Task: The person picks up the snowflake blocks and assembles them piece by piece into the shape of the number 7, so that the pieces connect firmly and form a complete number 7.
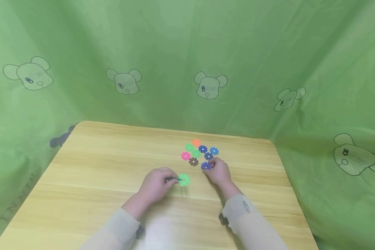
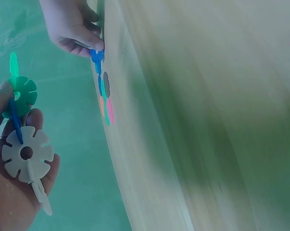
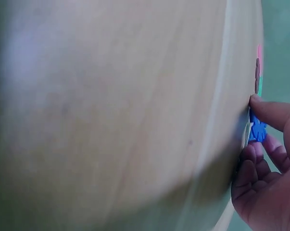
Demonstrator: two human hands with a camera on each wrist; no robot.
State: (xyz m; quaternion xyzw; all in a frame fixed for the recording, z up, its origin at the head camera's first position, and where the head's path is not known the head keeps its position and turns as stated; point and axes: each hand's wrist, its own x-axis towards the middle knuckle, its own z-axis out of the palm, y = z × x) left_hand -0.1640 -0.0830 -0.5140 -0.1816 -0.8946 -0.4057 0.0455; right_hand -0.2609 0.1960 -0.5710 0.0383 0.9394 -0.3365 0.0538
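My left hand (image 1: 156, 184) holds a joined string of notched plastic discs above the table. A bright green disc (image 1: 184, 180) sticks out past the fingertips. In the left wrist view, a darker green disc (image 2: 29, 97), a blue disc (image 2: 16, 122) seen edge-on and a white disc (image 2: 40, 145) are slotted together, with another pale disc (image 2: 41, 195) below, against the palm. To the right, my right hand (image 1: 220, 172) pinches a blue disc (image 1: 205, 166) between thumb and fingers, close over the tabletop at the near side of the loose discs.
Several loose discs lie flat beyond my hands, among them a pink one (image 1: 185, 156), a brown one (image 1: 193, 161), an orange one (image 1: 196, 142) and a light blue one (image 1: 214, 151). The wooden table (image 1: 90, 166) is bordered by green curtains (image 1: 168, 38) with bear-head prints.
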